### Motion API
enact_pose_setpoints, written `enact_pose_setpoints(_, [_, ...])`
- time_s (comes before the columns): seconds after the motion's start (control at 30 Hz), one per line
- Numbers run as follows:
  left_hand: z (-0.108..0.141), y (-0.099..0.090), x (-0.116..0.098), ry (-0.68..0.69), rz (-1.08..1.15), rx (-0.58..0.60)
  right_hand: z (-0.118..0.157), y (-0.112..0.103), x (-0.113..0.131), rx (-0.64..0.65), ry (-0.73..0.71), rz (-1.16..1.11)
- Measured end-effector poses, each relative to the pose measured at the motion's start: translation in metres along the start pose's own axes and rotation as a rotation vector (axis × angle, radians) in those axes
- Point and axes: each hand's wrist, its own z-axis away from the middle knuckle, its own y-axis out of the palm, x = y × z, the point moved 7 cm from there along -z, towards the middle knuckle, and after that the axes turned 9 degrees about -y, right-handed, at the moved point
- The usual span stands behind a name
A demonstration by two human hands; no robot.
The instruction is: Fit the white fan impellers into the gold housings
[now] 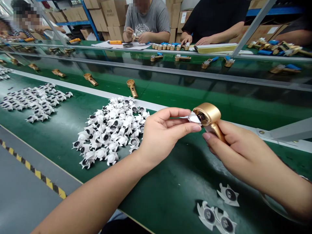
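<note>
My right hand (231, 143) is closed around the handle of a gold handheld fan body (211, 112), its round head turned to the left. Between the thumb and fingers of my left hand (165, 130) is a white fan blade (194, 118), held right at the open face of the head. Whether the blade is seated inside cannot be made out. A large heap of white fan blades (114, 126) lies to the left of my left hand. Below my right hand are several loose blades (227, 194) with dark round centres.
More blades (36, 99) are spread at the far left. Gold fan bodies (131, 87) lie spaced along the green conveyor belt (156, 94). A metal post (292, 130) stands at right. Co-workers (148, 22) sit across the line, with parts before them.
</note>
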Motion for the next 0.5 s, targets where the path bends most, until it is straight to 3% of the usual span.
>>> enact_pose_setpoints(0.23, [0.003, 0.003, -0.006, 0.055, -0.018, -0.005, 0.005, 0.002, -0.002, 0.010, 0.128, -0.088])
enact_pose_setpoints(0.5, [0.002, 0.000, -0.001, 0.061, -0.051, -0.031, 0.006, 0.000, 0.011, -0.084, -0.107, 0.227])
